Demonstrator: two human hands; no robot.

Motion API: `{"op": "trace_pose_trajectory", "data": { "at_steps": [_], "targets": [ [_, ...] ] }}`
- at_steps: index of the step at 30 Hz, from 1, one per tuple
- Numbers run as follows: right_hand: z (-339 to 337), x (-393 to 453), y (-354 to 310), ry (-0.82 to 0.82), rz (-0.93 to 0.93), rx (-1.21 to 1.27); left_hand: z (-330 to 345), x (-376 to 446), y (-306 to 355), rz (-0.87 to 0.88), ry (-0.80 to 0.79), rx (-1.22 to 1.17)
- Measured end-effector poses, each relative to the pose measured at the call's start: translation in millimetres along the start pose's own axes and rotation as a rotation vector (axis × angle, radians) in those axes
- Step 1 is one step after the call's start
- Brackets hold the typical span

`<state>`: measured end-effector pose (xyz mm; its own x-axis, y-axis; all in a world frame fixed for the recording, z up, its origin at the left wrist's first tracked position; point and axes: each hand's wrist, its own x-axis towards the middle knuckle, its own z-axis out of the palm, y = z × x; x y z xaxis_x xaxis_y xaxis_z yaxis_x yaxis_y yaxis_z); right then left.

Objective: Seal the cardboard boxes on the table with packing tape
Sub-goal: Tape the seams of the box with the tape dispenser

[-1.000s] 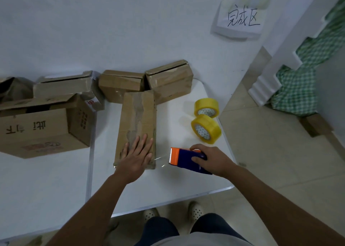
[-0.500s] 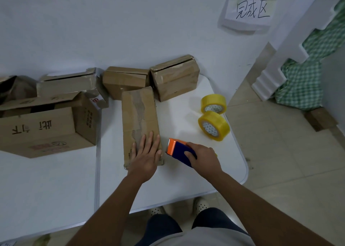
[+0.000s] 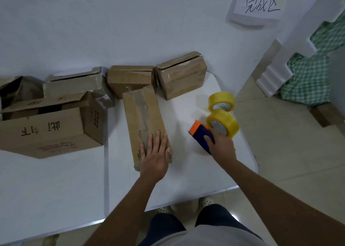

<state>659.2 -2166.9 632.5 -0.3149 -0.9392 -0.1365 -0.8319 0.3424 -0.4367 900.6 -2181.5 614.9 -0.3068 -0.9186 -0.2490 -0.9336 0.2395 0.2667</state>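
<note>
Long cardboard box lies flat under the left hand, fingers straight and pressing its near end — likely light, stiff, prone to sliding. Right hand grips the tape dispenser, well right of those fingers.

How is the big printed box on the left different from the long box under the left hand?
The big printed box has a top flap lifted and dark characters on its side; the long box lies closed, with a torn, rough strip down its top. The printed box is clearly larger and bulkier; the long box is narrow and flat. Nothing touches the printed box, while the left hand rests flat on the long box's near end. Both are brown cardboard on the white table.
</note>
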Motion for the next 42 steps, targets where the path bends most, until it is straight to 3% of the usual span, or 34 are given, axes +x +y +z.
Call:
{"op": "trace_pose_trajectory", "data": {
  "at_steps": [4, 8, 10, 13, 17, 18, 21, 24, 29, 36, 42],
  "targets": [
    [28.8, -19.8, -10.4, 0.041, -0.03, -0.004, -5.2, 1.8, -0.9, 0.016, -0.029, -0.04],
    [44.1, -29.5, -8.8, -0.155, 0.029, -0.169, -11.7, 3.6, -4.7, 0.023, -0.097, -0.109],
    [47.6, -27.3, -12.0, -0.108, 0.02, -0.161, -16.7, 6.2, -7.0, 0.027, -0.124, -0.197],
    [47.2, -21.9, -29.6, -0.048, -0.112, 0.186, -23.6, 7.6, -14.3, 0.04, -0.163, -0.358],
    [49.6, -14.0, -54.5, -0.496, 0.197, 0.915, -37.1, 4.0, -18.9, 0.04, -0.218, -0.558],
    [54.6, -12.2, -54.9, -0.578, 0.235, 0.992, -39.2, 3.0, -19.6, 0.037, -0.221, -0.579],
    [58.2, -11.5, -51.0, -0.638, 0.22, 0.953, -40.0, 3.0, -18.9, 0.037, -0.221, -0.589],
    [56.3, -15.4, -46.8, -0.534, 0.244, 0.874, -37.9, 3.3, -19.2, 0.039, -0.216, -0.594],
    [45.8, -22.8, -39.3, -0.496, 0.294, 0.917, -36.2, 4.1, -21.1, 0.05, -0.216, -0.599],
    [5.0, -17.0, -38.3, -0.636, 0.291, 0.842, -36.5, 6.7, -24.1, 0.08, -0.238, -0.553],
    [4.2, -17.8, -37.3, -0.617, 0.266, 0.809, -29.5, 6.6, -43.0, 0.235, -0.253, -0.191]
  ]
}}
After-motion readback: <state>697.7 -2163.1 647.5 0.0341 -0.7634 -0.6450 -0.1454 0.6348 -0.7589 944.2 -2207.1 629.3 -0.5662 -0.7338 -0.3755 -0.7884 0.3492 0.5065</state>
